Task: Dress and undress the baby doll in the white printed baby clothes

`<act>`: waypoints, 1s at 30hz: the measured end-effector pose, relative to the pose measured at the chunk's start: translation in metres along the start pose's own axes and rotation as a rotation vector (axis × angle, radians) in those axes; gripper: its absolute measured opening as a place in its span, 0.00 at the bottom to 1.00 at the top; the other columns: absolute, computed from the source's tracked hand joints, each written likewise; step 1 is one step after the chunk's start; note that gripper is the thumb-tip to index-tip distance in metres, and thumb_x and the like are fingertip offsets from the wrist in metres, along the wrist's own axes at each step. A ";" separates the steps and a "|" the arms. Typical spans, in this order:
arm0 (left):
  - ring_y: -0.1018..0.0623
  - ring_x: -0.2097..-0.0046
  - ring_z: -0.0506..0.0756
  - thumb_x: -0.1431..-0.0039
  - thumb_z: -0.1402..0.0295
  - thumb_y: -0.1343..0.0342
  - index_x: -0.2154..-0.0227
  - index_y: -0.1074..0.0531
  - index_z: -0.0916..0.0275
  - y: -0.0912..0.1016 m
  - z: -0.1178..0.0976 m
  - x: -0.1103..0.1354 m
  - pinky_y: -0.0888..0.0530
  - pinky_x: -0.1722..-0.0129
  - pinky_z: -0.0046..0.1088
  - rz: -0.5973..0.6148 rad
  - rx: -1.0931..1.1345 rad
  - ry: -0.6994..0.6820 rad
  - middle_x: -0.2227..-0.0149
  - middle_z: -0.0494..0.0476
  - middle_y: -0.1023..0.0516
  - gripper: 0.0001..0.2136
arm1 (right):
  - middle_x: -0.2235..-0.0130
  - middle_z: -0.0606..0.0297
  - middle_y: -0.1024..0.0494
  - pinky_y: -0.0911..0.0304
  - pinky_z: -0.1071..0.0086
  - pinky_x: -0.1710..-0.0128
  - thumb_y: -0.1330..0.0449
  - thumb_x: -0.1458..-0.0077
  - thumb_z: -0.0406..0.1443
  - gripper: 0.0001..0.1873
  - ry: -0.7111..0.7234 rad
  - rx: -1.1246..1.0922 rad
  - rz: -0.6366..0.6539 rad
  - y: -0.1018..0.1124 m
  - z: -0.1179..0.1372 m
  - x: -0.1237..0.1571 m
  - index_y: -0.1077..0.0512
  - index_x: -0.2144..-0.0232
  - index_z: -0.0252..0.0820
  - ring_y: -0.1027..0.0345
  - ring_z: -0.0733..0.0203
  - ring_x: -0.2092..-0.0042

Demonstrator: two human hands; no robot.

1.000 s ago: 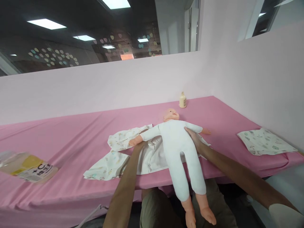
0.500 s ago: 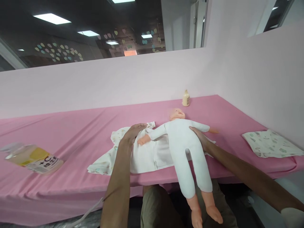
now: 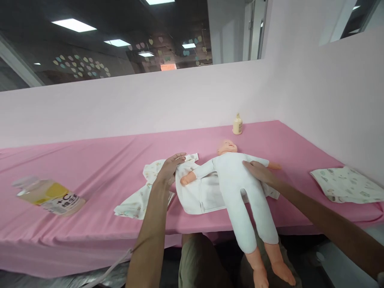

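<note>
A baby doll (image 3: 240, 188) in a white bodysuit lies on its back on the pink table (image 3: 90, 168), legs hanging over the front edge. Under it is spread a patterned white baby garment (image 3: 156, 188). My left hand (image 3: 171, 168) lies flat on the garment's upper left part, fingers stretched out, just left of the doll's arm. My right hand (image 3: 258, 172) rests flat on the doll's side and chest, fingers extended.
A small cream bottle (image 3: 237, 125) stands near the back wall behind the doll's head. A plastic drink bottle (image 3: 49, 196) with yellow liquid lies at the left. A folded patterned cloth (image 3: 345, 185) sits at the far right by the side wall.
My left hand moved up from near the doll's arm onto the garment's upper left part. The garment's left side is spread flatter. My right hand stays on the doll.
</note>
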State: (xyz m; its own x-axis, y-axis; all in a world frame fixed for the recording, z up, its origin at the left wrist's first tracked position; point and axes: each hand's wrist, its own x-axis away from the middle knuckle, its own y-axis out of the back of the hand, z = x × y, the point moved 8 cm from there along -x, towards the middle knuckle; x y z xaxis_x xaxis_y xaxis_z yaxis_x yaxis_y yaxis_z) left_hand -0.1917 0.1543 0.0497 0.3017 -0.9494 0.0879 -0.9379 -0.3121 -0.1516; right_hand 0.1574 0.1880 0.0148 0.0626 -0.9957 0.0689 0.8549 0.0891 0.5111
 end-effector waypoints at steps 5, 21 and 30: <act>0.29 0.74 0.45 0.67 0.73 0.34 0.65 0.28 0.66 -0.017 -0.009 -0.001 0.32 0.74 0.20 -0.009 0.128 -0.100 0.73 0.48 0.28 0.20 | 0.55 0.50 0.26 0.42 0.58 0.52 0.47 0.41 0.37 0.13 0.713 0.678 -0.020 -0.061 0.105 0.019 0.31 0.57 0.37 0.33 0.48 0.53; 0.32 0.77 0.45 0.64 0.76 0.37 0.66 0.34 0.63 -0.013 -0.037 0.013 0.35 0.76 0.19 -0.058 0.235 -0.137 0.75 0.46 0.30 0.19 | 0.54 0.46 0.25 0.50 0.57 0.52 0.52 0.36 0.37 0.20 0.997 0.950 0.044 -0.154 0.140 0.010 0.32 0.48 0.30 0.39 0.44 0.50; 0.35 0.76 0.44 0.61 0.74 0.38 0.65 0.30 0.63 -0.108 -0.043 0.006 0.39 0.77 0.21 0.240 0.181 -0.197 0.74 0.46 0.34 0.15 | 0.60 0.51 0.23 0.46 0.62 0.58 0.46 0.44 0.32 0.10 0.852 0.916 0.126 -0.149 0.141 -0.015 0.25 0.62 0.36 0.35 0.50 0.55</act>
State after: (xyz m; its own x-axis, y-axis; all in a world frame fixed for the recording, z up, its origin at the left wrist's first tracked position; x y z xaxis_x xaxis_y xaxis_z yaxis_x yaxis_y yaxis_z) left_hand -0.0960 0.1837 0.1087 0.1207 -0.9796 -0.1605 -0.9459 -0.0644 -0.3181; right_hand -0.0432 0.1936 0.0586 0.7214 -0.6498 -0.2394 0.1693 -0.1697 0.9708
